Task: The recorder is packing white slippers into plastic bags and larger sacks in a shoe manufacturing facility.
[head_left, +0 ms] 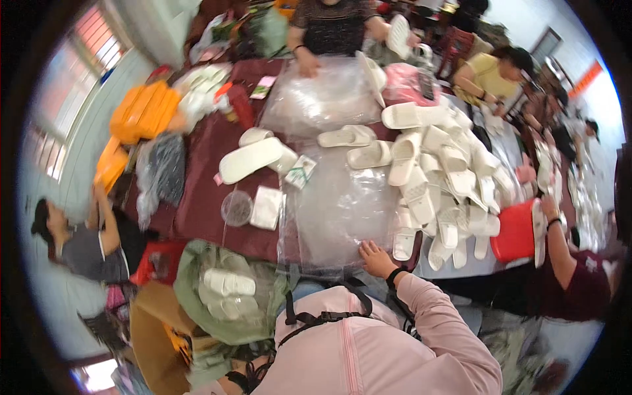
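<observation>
We rest our right hand [376, 259], fingers slightly spread, on clear plastic bags [336, 214] at the table's near edge; our left hand [261, 362] is low beside a green sack [187, 283], its fingers too unclear to tell. White slippers [453, 158] crowd our right. Beneath lies a maroon tabletop [204, 187]; barred windows [76, 99] stand leftward.

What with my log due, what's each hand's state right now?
Left hand: partly hidden, cannot tell.
Right hand: open, resting on clear plastic, holding nothing.
</observation>
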A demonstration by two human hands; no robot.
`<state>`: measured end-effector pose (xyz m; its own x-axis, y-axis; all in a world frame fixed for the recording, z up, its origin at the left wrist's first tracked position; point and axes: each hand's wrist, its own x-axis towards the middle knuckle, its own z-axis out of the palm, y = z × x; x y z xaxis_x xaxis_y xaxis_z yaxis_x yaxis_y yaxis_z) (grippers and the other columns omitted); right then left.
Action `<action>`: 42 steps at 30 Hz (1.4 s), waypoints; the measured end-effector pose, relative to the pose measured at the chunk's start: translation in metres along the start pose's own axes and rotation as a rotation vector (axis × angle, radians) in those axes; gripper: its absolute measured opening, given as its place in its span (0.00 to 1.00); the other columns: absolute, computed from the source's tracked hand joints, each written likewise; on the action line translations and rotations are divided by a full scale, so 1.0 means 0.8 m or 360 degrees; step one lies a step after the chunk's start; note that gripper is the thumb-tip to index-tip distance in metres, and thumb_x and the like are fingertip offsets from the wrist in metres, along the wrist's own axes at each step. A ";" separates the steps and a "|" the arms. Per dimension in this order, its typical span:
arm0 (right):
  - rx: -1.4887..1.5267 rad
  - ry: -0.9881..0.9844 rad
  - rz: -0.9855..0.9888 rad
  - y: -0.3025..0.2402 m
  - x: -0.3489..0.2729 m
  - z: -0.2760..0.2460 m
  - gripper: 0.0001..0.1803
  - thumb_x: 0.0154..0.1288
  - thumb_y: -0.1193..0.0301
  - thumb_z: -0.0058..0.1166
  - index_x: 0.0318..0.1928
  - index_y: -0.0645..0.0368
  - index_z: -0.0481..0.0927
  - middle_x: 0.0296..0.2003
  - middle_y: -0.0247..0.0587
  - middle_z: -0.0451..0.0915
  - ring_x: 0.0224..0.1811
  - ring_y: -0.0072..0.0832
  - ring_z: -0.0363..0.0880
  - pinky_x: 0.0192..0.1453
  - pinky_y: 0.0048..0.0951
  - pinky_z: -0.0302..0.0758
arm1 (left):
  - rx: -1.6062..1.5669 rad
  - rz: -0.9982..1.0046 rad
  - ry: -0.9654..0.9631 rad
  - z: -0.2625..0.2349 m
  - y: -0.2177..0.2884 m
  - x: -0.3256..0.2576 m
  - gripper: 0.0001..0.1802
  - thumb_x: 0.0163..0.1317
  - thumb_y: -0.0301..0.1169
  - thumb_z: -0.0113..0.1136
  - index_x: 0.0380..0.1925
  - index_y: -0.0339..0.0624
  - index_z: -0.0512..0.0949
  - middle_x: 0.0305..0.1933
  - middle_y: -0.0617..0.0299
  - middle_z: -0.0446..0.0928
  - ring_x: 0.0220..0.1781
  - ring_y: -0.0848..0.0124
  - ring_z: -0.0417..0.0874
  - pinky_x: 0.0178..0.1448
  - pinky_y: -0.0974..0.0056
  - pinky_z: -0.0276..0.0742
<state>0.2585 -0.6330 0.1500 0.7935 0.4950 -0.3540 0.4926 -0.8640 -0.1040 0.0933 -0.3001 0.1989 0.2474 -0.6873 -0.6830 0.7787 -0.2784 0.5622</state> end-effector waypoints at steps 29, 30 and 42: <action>0.0492 0.0162 0.0140 0.035 0.033 -0.078 0.18 0.59 0.63 0.45 0.49 0.52 0.72 0.37 0.44 0.79 0.38 0.41 0.78 0.39 0.41 0.74 | 0.2463 0.0412 0.0879 -0.146 0.317 0.198 0.28 0.54 0.41 0.56 0.56 0.55 0.66 0.56 0.49 0.65 0.55 0.52 0.69 0.54 0.49 0.68; 0.0617 0.0247 0.0205 0.048 0.022 -0.088 0.17 0.59 0.63 0.45 0.48 0.53 0.73 0.37 0.44 0.79 0.38 0.42 0.78 0.39 0.42 0.74 | 0.2646 0.0201 0.0863 -0.102 0.330 0.190 0.30 0.53 0.42 0.57 0.58 0.58 0.65 0.60 0.50 0.62 0.57 0.52 0.67 0.55 0.48 0.67; 0.0285 0.1883 0.1283 0.312 -0.014 -0.202 0.20 0.51 0.67 0.58 0.46 0.60 0.73 0.43 0.49 0.73 0.48 0.46 0.70 0.45 0.45 0.69 | 0.2672 -0.0003 0.0987 -0.068 0.284 0.238 0.39 0.49 0.44 0.63 0.62 0.67 0.57 0.66 0.43 0.51 0.64 0.44 0.58 0.63 0.46 0.56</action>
<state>0.4299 -0.8394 0.2782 0.6977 -0.4165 0.5829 -0.2045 -0.8956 -0.3952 0.3486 -0.4577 0.1708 0.7143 -0.4688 -0.5197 -0.4849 -0.8669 0.1155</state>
